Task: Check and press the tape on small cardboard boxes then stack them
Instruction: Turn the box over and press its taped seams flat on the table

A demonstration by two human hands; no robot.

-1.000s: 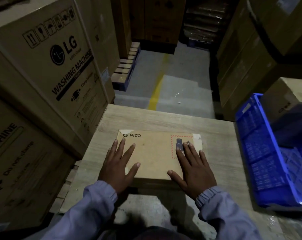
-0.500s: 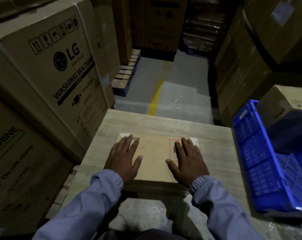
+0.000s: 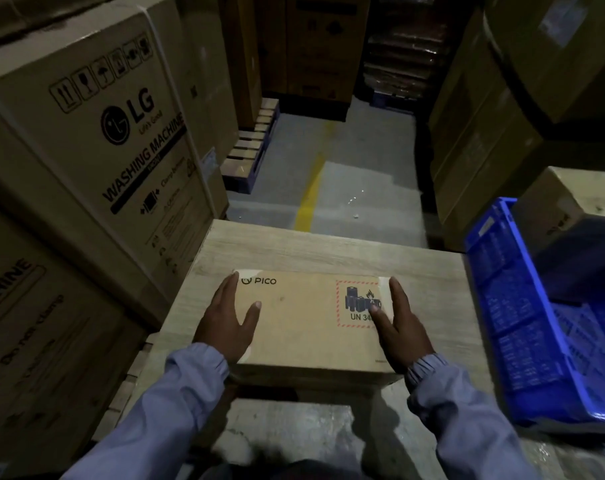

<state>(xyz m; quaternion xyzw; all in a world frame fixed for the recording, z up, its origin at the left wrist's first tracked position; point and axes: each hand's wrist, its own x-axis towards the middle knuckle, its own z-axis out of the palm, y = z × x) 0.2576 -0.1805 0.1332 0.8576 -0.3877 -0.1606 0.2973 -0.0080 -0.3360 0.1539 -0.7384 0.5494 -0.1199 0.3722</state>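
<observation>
A flat brown PICO cardboard box (image 3: 304, 317) with a red-bordered battery label lies on the wooden table (image 3: 294, 251). My left hand (image 3: 230, 323) clasps the box's left side, thumb on top and fingers down along the edge. My right hand (image 3: 400, 323) clasps the right side the same way, its thumb over the label. The box rests on the table between both hands. Tape on the side edges is hidden by my fingers.
A blue plastic crate (image 3: 523, 317) stands on the table at the right, with a cardboard box (image 3: 571, 199) behind it. Tall LG washing machine cartons (image 3: 96, 161) wall the left. Stacked cartons (image 3: 502, 116) stand at the right; an aisle floor with a yellow line (image 3: 311, 188) lies ahead.
Both hands slid from lying flat on the box top outward to its left and right sides. The PICO logo and battery label are now uncovered.
</observation>
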